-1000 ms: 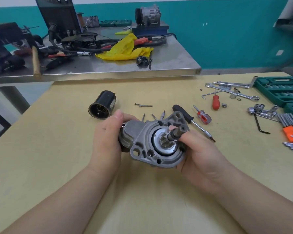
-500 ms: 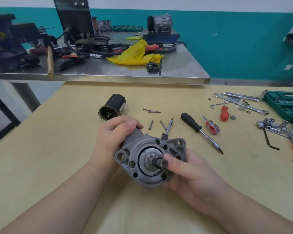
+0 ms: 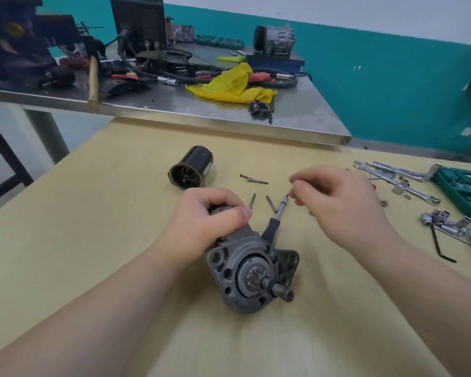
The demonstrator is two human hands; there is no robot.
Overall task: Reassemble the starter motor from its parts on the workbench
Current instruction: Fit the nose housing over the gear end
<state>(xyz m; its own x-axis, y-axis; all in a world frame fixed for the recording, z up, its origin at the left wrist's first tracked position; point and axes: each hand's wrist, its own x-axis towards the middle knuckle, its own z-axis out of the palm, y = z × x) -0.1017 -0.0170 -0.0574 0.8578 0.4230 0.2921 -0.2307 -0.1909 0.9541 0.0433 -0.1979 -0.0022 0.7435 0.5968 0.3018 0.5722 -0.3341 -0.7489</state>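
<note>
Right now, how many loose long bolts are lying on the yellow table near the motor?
4: two bolts lie end to end beyond the hands, one beside the left hand, one by the screwdriver. The right hand may hide more.

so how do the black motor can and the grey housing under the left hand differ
The black motor can is dark, smooth and cylindrical; the grey housing is cast metal with a flange full of holes. The can lies alone on the bench, untouched, while the left hand grips the housing's rear. The can's open end shows its hollow inside; the housing has a pinion shaft sticking out toward the camera. Both rest on the same yellow workbench.
</note>
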